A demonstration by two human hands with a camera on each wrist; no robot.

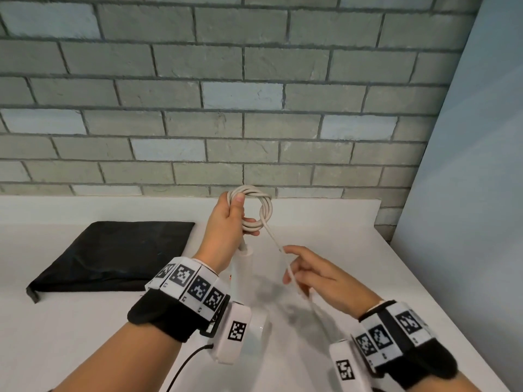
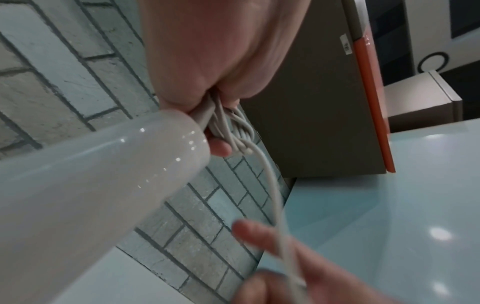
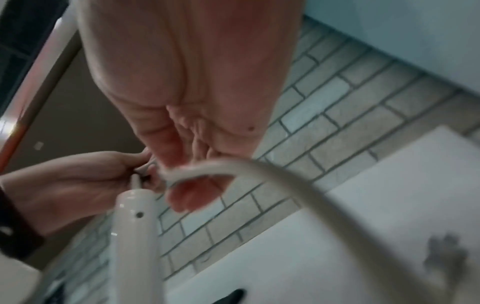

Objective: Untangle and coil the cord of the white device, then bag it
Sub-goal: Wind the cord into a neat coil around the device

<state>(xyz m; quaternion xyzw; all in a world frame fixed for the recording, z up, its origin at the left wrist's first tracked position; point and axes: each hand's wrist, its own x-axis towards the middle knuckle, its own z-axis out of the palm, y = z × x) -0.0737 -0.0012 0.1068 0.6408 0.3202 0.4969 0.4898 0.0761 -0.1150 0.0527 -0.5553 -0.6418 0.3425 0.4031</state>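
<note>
Glossy white device [image 2: 85, 185], smooth tapered plastic, hangs below the left hand [image 1: 226, 222] above the matte white table [image 1: 339, 244], its round off-white cord [image 1: 261, 213] wound in several tight loops that the left thumb and fingers grip. Loose tail of cord runs down-right through the right hand [image 1: 319, 274], fingers lightly curled round it. Flat black fabric bag [image 1: 113, 253] lies on the table at left, below a grey brick wall [image 1: 254, 94].
</note>
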